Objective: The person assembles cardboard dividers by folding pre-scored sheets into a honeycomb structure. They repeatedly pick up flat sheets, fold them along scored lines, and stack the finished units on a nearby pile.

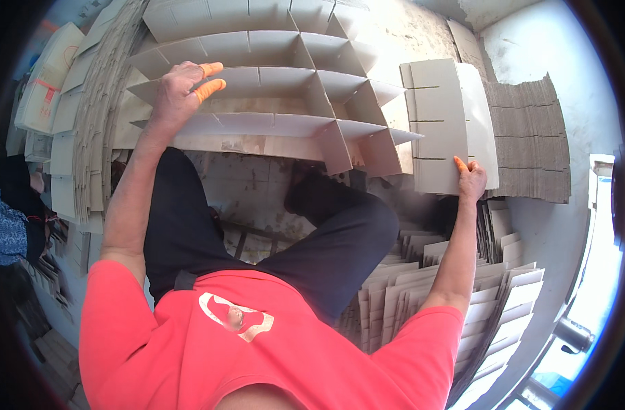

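A grid of slotted cardboard dividers (272, 124) stands on the work surface in front of me, long strips crossed by shorter ones toward its right side. Over the left part of the grid is my left hand (179, 96). Its thumb and forefinger wear orange finger covers and are spread apart, with nothing seen between them. On the right, my right hand (472, 182) pinches the near edge of a flat slotted cardboard strip (435, 130), orange-covered thumb on top and the other fingers mostly hidden. That strip lies over a stack of pale strips (481, 130).
A tall stack of grey-brown slotted cardboard (529, 140) sits at the right, against the wall. More cardboard pieces (411, 294) stand in rows by my right side. Piled sheets (97, 116) line the left, near a pale plastic-wrapped bundle (49, 82). My legs are under the surface's near edge.
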A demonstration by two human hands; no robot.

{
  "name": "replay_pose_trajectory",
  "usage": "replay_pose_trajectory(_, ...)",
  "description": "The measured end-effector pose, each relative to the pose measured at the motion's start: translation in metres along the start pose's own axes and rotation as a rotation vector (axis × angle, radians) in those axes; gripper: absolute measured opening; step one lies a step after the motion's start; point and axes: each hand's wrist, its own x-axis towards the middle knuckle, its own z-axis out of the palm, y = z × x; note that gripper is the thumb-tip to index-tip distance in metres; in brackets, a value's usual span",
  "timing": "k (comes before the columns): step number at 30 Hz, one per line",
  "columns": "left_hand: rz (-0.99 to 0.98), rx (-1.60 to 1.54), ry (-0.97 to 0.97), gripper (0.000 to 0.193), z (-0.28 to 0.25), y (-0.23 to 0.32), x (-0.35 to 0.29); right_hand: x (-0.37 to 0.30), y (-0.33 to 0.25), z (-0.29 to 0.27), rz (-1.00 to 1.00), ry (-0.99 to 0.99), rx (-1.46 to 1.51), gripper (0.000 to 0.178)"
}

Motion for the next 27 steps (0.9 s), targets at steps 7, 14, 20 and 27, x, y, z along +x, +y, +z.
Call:
replay_pose_trajectory(7, 0.011, -0.088, 0.028, 0.027, 0.003, 0.008, -0.010, -0.008, -0.009, -0.005, -0.028, 0.296, 0.297, 0.028)
replay_pose_trajectory(14, -0.064, -0.081, -0.014, 0.032, -0.001, 0.020, -0.022, -0.008, -0.026, -0.035, 0.011, 0.537, 0.194, 0.036)
replay_pose_trajectory(20, 0.060, -0.058, -0.145, 0.044, 0.012, 0.022, -0.036, -0.018, -0.079, -0.084, -0.200, 0.405, 0.489, 0.032)
replay_pose_trajectory(27, 0.020, -0.074, -0.181, 0.017, 0.041, 0.009, -0.045, -0.113, -0.219, -0.101, -0.570, -0.377, 1.089, 0.051)
